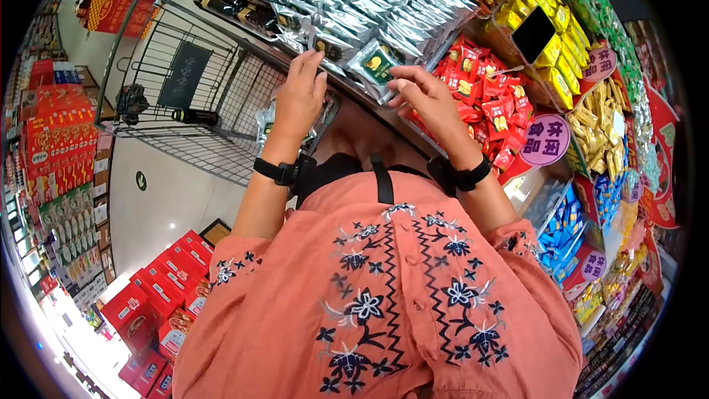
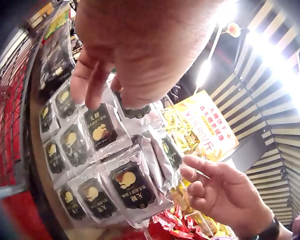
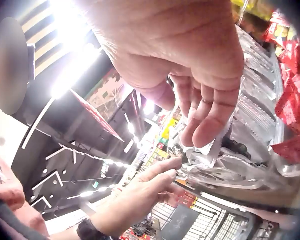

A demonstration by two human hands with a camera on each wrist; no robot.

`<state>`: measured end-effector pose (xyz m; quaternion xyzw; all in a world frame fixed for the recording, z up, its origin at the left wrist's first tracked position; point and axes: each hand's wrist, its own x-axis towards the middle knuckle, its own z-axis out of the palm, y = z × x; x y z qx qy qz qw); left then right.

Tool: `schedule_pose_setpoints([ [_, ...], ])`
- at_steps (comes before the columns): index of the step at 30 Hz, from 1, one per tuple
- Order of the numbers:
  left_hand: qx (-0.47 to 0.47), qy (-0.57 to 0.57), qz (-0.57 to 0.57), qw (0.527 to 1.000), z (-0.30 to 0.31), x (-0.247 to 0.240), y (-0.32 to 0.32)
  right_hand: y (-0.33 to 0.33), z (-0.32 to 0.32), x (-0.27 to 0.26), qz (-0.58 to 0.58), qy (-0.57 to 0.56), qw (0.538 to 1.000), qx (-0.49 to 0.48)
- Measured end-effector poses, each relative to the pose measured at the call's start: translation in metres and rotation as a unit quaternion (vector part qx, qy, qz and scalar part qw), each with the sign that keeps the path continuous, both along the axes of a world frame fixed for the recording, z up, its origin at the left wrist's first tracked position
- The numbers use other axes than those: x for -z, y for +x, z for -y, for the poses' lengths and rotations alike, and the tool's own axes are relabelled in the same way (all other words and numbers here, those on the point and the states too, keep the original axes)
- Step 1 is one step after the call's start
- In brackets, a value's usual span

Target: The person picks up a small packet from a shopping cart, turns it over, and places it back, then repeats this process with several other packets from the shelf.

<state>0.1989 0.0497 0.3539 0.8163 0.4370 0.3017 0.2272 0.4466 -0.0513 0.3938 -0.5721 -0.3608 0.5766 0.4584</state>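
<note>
Silver packets (image 1: pixel 347 7) with dark labels lie in rows in a display bin. My left hand (image 1: pixel 301 96) reaches over the bin's near edge, fingers extended and nothing in its grasp; in the left wrist view its fingertips hang close over the black-labelled packets (image 2: pixel 102 131). At the bin's near right corner, one packet with a green label (image 1: pixel 377 65) lies tilted on the others. My right hand (image 1: pixel 432 100) is beside that packet, loosely bent fingertips right at its edge. Thumb and fingers of the right hand (image 3: pixel 190 65) stand apart in the right wrist view.
A wire shopping cart (image 1: pixel 199 81) stands at the left, with a dark bottle (image 1: pixel 196 116) and clear packaging inside. Red-wrapped snacks (image 1: pixel 491 96) fill the neighbouring bin, with yellow packs (image 1: pixel 561 59) beyond. Red boxes (image 1: pixel 159 288) are stacked on the floor side at lower left.
</note>
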Motion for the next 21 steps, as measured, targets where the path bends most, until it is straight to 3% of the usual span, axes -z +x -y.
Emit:
schedule_pose_setpoints([
  [21,0.064,-0.053,0.024,0.996,-0.025,-0.015,-0.013,-0.048,-0.034,0.001,0.076,0.022,0.996,0.026],
])
